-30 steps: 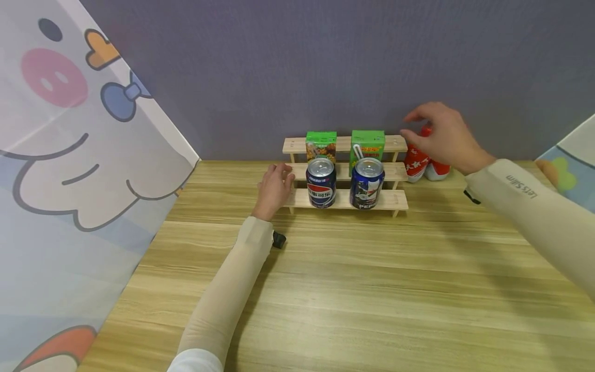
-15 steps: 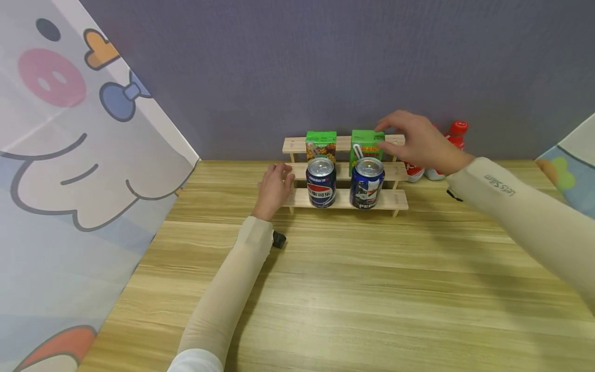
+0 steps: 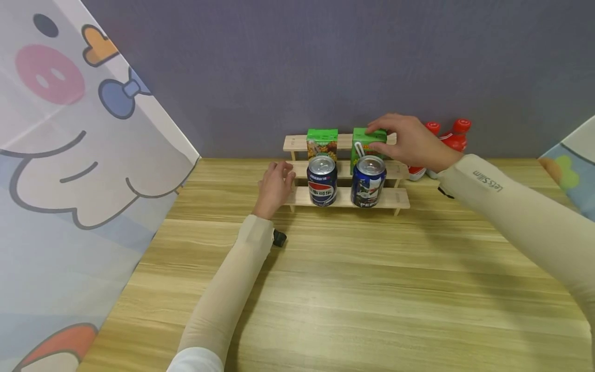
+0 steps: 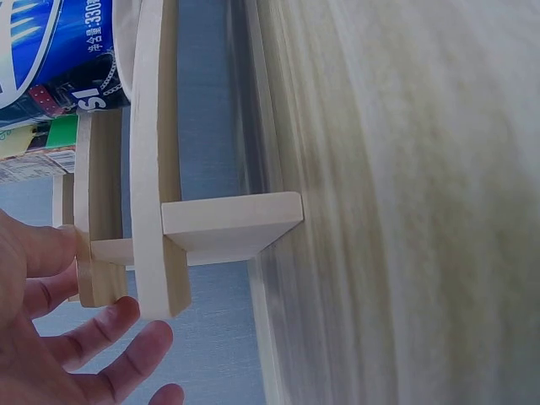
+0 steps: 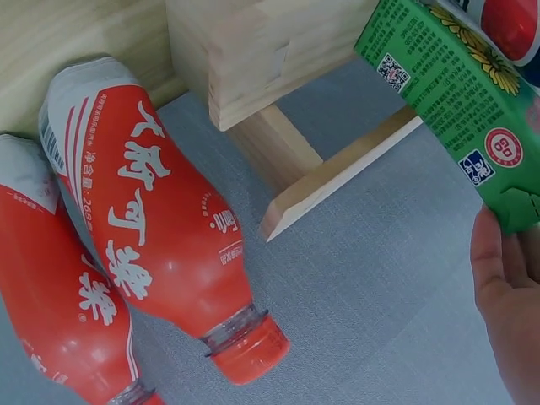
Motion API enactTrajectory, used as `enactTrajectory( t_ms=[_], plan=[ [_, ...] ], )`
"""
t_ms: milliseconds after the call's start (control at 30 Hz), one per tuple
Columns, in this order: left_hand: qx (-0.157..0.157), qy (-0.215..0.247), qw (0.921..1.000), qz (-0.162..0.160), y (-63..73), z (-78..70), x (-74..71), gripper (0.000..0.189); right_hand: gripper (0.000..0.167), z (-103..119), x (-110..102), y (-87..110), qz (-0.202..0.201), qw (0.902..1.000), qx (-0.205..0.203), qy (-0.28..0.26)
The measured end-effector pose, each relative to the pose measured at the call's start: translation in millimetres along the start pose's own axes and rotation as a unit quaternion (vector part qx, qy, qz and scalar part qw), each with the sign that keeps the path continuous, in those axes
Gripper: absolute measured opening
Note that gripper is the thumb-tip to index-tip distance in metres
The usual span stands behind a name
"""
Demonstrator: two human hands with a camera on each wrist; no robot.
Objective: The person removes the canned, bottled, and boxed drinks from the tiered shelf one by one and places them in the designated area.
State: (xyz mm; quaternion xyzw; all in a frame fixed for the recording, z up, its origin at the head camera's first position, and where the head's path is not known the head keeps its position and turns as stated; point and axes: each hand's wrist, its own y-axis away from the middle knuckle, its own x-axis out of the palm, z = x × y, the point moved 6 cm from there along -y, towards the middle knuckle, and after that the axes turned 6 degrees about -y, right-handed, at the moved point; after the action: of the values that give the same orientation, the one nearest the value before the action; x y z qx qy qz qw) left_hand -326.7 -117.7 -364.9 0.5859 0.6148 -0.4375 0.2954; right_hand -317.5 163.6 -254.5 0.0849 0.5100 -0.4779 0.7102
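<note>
A three-step wooden rack (image 3: pixel 392 198) stands against the back wall. My left hand (image 3: pixel 274 187) is at its left end; in the left wrist view the thumb and fingers pinch the end of a plank (image 4: pixel 103 186). Two cola cans, a dark blue one (image 3: pixel 322 181) and a brighter blue one (image 3: pixel 369 182), stand on the lowest step. Behind them two green drink cartons appear to stand on the middle step. My right hand (image 3: pixel 411 139) grips the top of the right carton (image 3: pixel 361 138), thumb in front; the left carton (image 3: pixel 323 142) is untouched.
Two red cola bottles with red caps, one nearer (image 5: pixel 160 202) and one farther left (image 5: pixel 63 295) in the right wrist view, stand just right of the rack. The grey wall (image 3: pixel 297 67) rises directly behind. A cartoon-printed panel (image 3: pixel 83 150) borders the wooden table (image 3: pixel 353 289) at left.
My right hand has moved left from over the red bottles to the right green carton and taken hold of its top. My left hand has stayed at the rack's left end.
</note>
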Motion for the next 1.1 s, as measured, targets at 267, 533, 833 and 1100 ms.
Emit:
enactTrajectory(
  t_ms=[267,533,833,1100],
  plan=[
    [0.001,0.0,1.0,-0.001,0.3,-1.4,-0.4,0.028,0.029,2.2,0.4,2.3,-0.01,0.9997,-0.024,0.006],
    [0.004,0.003,1.0,-0.001,0.2,-3.5,-0.4,0.028,0.028,-1.1,-13.8,16.6,-0.05,0.9982,-0.033,0.002],
    [0.005,0.008,0.9999,-0.004,0.7,-2.6,-2.8,0.028,0.028,-3.4,-37.1,34.8,-0.072,0.9968,-0.009,0.033],
    [0.001,0.006,1.0,0.004,2.7,-2.1,-2.4,0.028,0.029,-5.6,-51.3,57.9,-0.081,0.9957,0.001,0.044]
  ],
)
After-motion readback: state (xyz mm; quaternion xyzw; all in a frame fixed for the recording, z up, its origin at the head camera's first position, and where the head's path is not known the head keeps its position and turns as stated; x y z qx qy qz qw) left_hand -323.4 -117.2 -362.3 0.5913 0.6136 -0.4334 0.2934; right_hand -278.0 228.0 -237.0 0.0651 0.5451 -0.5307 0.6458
